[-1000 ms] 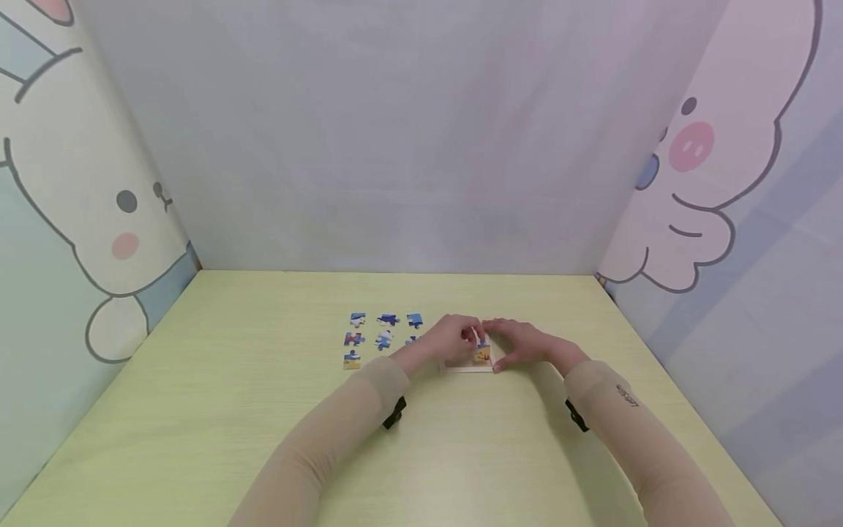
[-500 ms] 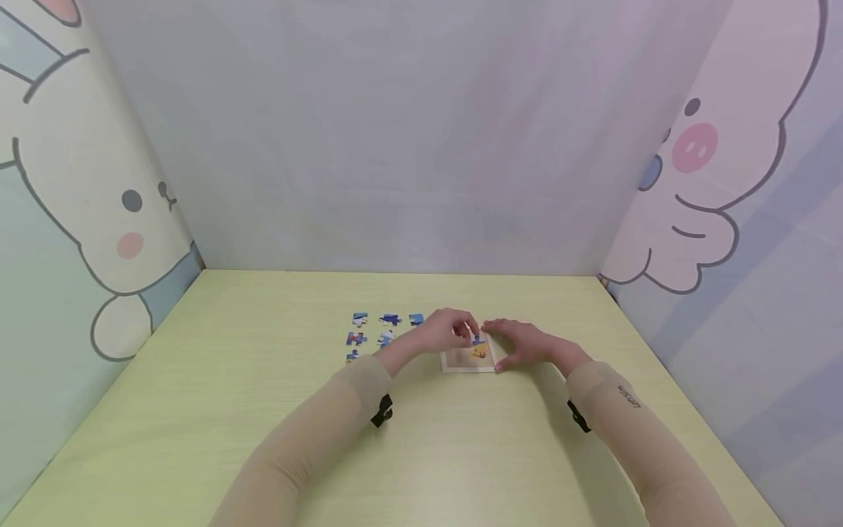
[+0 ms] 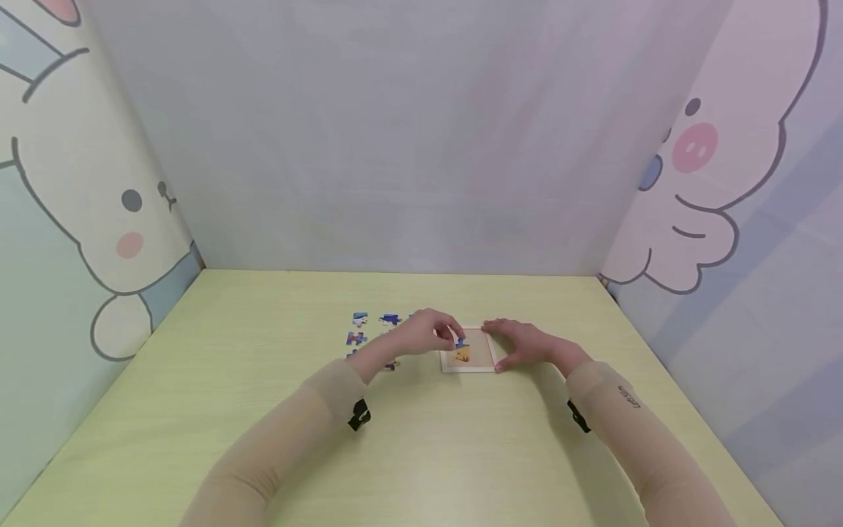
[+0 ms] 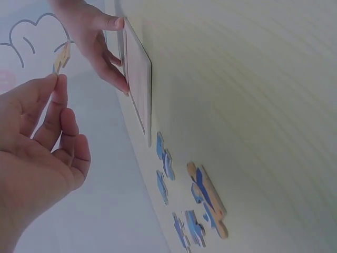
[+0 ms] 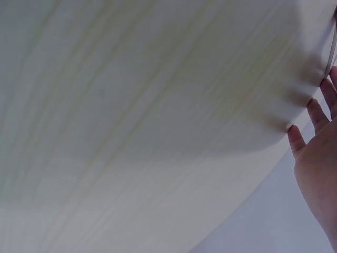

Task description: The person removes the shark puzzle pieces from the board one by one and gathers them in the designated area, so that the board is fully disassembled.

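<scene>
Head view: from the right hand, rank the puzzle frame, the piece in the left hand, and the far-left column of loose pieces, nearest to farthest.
1. Puzzle frame: touched by the right hand, at its right edge.
2. Held piece: over the frame's left part, pinched by the left hand.
3. Far-left column of loose pieces: left of the left hand.

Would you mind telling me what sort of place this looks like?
Probably a small play or recording booth: a pale green table walled in by cartoon animal panels, with a puzzle tray and loose puzzle pieces.
</scene>
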